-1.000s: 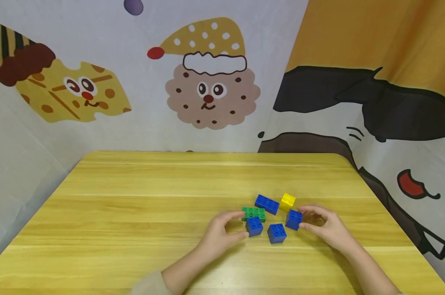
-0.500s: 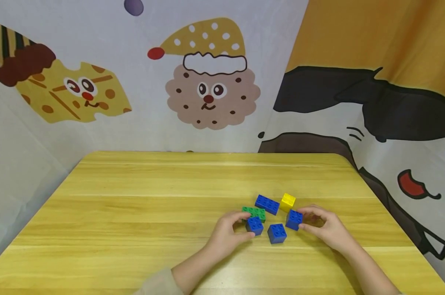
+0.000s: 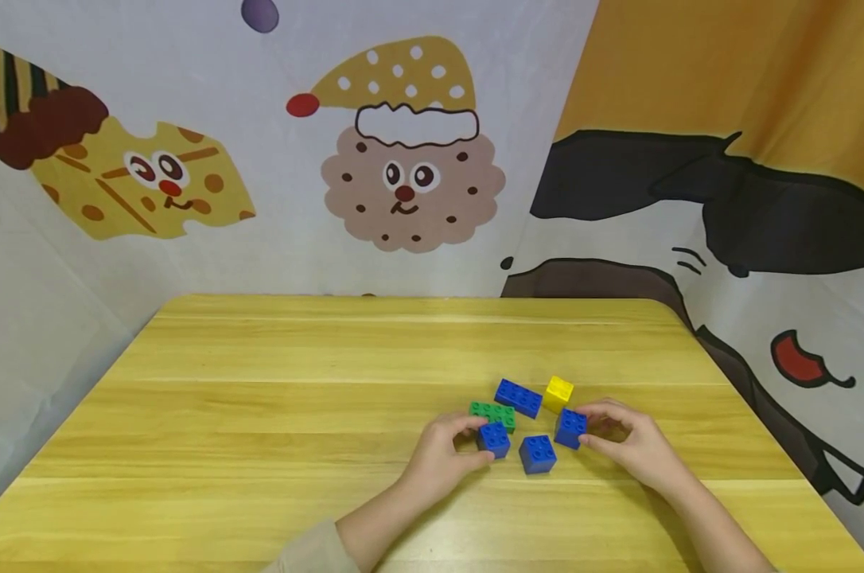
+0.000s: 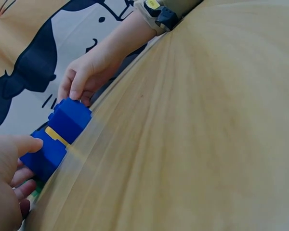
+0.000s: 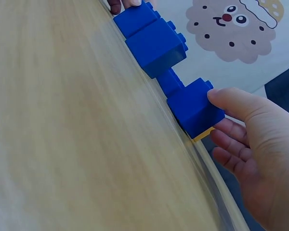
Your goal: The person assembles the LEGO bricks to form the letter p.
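Note:
My left hand (image 3: pixel 442 458) pinches a square blue brick (image 3: pixel 494 440) between thumb and fingers, right in front of a green brick (image 3: pixel 502 415). To the right, another square blue brick (image 3: pixel 571 428) is held between the thumb and fingers of my right hand (image 3: pixel 636 446). Both bricks appear to rest on the table. Between the hands, slightly nearer, stands a third square blue brick (image 3: pixel 538 454), untouched. In the right wrist view my right thumb (image 5: pixel 231 102) lies against the brick's near face; its far side is hidden.
Behind the held bricks lie a long blue brick (image 3: pixel 519 397) and a yellow brick (image 3: pixel 558 392), close together. The wooden table (image 3: pixel 274 382) extends far to the left. A cartoon-printed curtain (image 3: pixel 260 270) hangs behind its back edge.
My left hand has moved right, and its thumb and finger have come onto the square blue brick. My right hand has barely moved, and the bricks stay where they were.

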A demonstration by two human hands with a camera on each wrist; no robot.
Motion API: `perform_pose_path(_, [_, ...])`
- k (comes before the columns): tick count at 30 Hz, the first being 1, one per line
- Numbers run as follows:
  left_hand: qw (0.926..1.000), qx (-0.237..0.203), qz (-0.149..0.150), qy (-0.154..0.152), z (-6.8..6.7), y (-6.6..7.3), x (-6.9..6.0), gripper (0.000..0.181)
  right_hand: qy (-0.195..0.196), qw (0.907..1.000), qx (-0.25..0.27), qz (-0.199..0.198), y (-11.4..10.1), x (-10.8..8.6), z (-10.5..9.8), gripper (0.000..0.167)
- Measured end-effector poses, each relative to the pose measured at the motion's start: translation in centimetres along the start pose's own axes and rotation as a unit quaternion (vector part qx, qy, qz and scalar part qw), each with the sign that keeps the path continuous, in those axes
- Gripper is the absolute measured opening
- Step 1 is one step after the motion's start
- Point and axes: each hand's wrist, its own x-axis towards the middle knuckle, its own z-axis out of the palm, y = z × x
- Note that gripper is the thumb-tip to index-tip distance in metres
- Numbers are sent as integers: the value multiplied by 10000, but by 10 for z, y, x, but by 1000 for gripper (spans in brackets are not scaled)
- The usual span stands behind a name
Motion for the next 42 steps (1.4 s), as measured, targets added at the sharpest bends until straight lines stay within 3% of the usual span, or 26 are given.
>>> perform_pose_path(10, [9998, -158, 58, -141, -8, 0, -3, 41, 382, 9987, -94, -330, -6, 0, 1, 35])
perform_pose_path(19, [9994, -241, 61, -234, -22, -2, -6, 40, 729, 9952, 348, -551, -18, 1, 0, 37])
perform_pose_path(42, [9991, -116, 93, -403, -67, -12, -14, 39, 809, 9853, 799, -1273, -67, 6, 13, 41])
